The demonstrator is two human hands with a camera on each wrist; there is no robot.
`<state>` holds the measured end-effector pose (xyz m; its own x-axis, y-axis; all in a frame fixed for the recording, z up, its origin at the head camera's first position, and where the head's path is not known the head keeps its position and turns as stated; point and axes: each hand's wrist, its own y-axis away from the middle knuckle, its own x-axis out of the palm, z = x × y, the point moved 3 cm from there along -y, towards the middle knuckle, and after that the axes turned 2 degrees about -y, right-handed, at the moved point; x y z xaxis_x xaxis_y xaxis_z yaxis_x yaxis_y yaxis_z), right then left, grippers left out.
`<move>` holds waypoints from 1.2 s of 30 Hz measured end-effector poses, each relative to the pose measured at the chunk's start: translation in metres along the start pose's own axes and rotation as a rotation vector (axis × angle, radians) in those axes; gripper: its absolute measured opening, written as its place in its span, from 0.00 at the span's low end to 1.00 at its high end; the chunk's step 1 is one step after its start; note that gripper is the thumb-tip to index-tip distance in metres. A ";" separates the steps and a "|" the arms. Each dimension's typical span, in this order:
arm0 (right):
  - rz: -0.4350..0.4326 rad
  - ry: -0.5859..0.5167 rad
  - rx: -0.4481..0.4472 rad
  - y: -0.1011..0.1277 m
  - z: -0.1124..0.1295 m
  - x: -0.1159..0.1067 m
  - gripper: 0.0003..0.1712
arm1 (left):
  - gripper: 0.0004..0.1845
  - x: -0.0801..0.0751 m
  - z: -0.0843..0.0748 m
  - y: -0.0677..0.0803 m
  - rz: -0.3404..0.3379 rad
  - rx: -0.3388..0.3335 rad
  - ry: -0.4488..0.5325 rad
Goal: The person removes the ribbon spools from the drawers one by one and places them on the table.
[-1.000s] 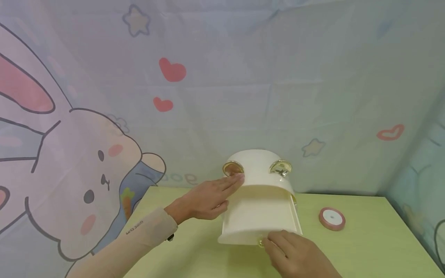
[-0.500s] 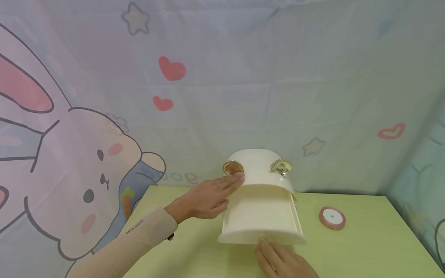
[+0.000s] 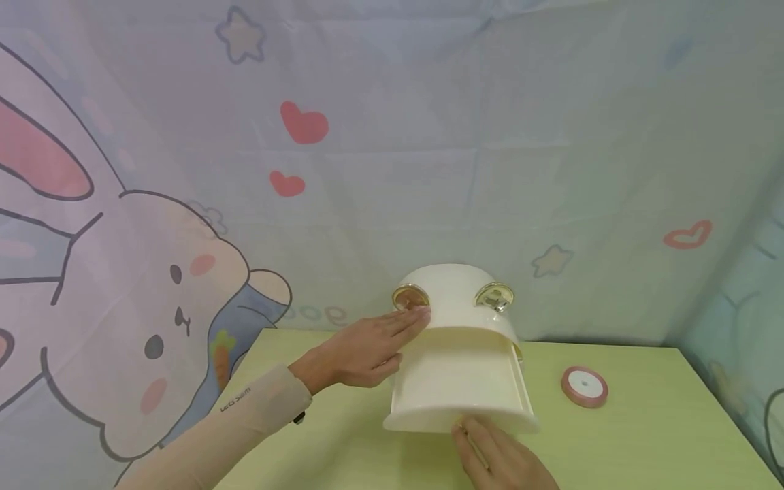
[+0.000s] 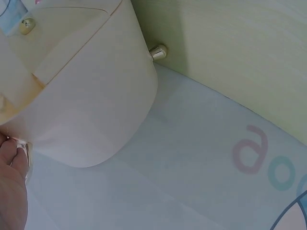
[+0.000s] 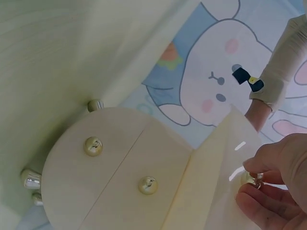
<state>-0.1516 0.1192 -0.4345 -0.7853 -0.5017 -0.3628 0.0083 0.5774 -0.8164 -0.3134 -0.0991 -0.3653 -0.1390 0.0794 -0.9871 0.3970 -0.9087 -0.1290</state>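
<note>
On the green table (image 3: 643, 435), my flat left hand (image 3: 361, 350) steadies the cream drawer box (image 3: 456, 306) while my right hand (image 3: 499, 456) pinches the open drawer's knob (image 5: 250, 178); next, likely a straight, gentle pull.

The pale green table (image 3: 643, 435) carries a cream drawer box (image 3: 456, 320) and what looks like a pink ribbon spool (image 3: 584, 386).

The little drawer box (image 3: 456, 354) I've got my hands on is plain cream with shiny gold knobs (image 5: 147, 185), sitting on a pale yellow-green wood-grain surface (image 3: 643, 422). Off to the side there's a dusty pink ribbon spool (image 3: 584, 386) with a white centre. The backdrop (image 3: 392, 136) is pastel blue-lilac with red hearts, outlined stars and a big pink-cheeked white bunny, and my left sleeve (image 3: 245, 422) is beige.
</note>
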 end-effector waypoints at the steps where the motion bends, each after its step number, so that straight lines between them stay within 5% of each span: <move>1: -0.005 -0.007 0.008 0.000 0.000 0.000 0.25 | 0.35 0.000 0.000 0.000 0.000 -0.001 0.004; 9: -0.025 -0.057 0.059 -0.005 -0.001 -0.002 0.25 | 0.36 0.000 0.000 -0.001 0.003 -0.022 -0.017; 36: -0.094 -0.079 0.022 -0.017 -0.017 -0.001 0.20 | 0.35 -0.003 -0.002 0.000 0.018 -0.041 0.007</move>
<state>-0.1616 0.1205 -0.4124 -0.7317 -0.6028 -0.3182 -0.0488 0.5119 -0.8577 -0.3116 -0.0988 -0.3629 -0.1252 0.0660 -0.9899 0.4366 -0.8923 -0.1147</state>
